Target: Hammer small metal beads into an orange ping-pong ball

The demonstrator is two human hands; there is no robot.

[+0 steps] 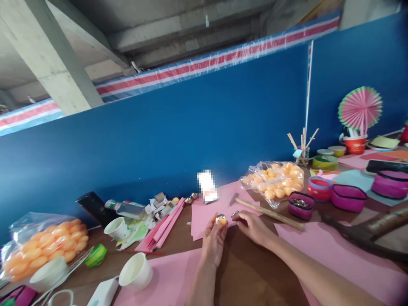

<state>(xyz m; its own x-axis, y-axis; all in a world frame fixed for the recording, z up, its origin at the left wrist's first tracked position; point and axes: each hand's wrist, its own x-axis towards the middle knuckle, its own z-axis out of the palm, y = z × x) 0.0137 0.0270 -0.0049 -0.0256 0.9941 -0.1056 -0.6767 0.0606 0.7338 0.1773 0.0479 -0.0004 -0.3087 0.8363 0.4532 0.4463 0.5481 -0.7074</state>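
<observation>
Near the middle of the table, my left hand [213, 241] is closed around an orange ping-pong ball [222, 221]; its upper part is covered in shiny silver. Just to the right, my right hand [255, 227] pinches a small shiny silver piece [235, 213], too small to name exactly. A little gap separates it from the ball. Beyond my right wrist lies a hammer [270, 211] with a wooden handle. A purple pouch [301, 211] past the handle's end holds several small silver bits. Two shiny metallic balls [191, 198] rest by the blue wall.
Clear bags of orange balls lie at the left [47, 244] and at the back right [277, 178]. Pink paper sheets [172, 272] cover parts of the table. A white cup [136, 271] stands front left. Before the blue partition [191, 127] is a lit phone [208, 189], blurred out.
</observation>
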